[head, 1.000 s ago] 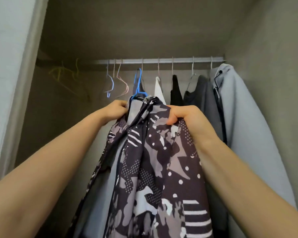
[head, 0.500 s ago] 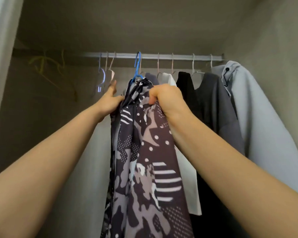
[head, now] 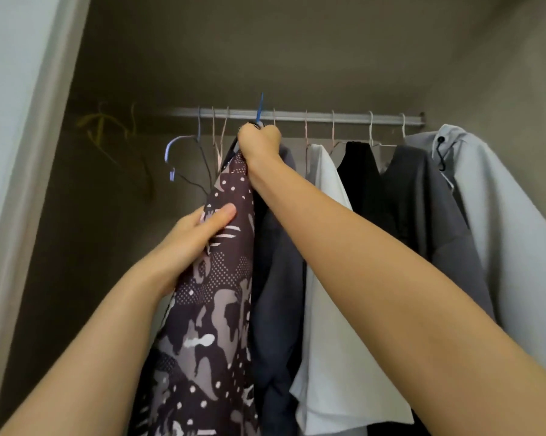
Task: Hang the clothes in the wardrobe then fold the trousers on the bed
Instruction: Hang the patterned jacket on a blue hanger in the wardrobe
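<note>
While right hand (head: 259,143) grips the patterned garment (head: 222,287) high, left hand (head: 196,239) pinches lower.

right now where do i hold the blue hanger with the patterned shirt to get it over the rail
Grip the blue hanger by its neck, under the hook, coming from below as the right hand does. The hook stands clear above the rail; the patterned shirt covers its shoulders.

A: Centre of frame?
B: Patterned top (head: 221,309): dk purple-brown, grey camo blotches, white dots + stripes. Blue hanger (head: 259,108) above it.
A: Rt of it?
B: Navy garment (head: 278,278), white shirt (head: 328,294), black top (head: 359,171), dk grey top (head: 422,199), lt grey jacket (head: 501,231) far rt.
A: Upper left?
B: Yellow hangers (head: 101,130). Rail (head: 328,116) silver.
</note>
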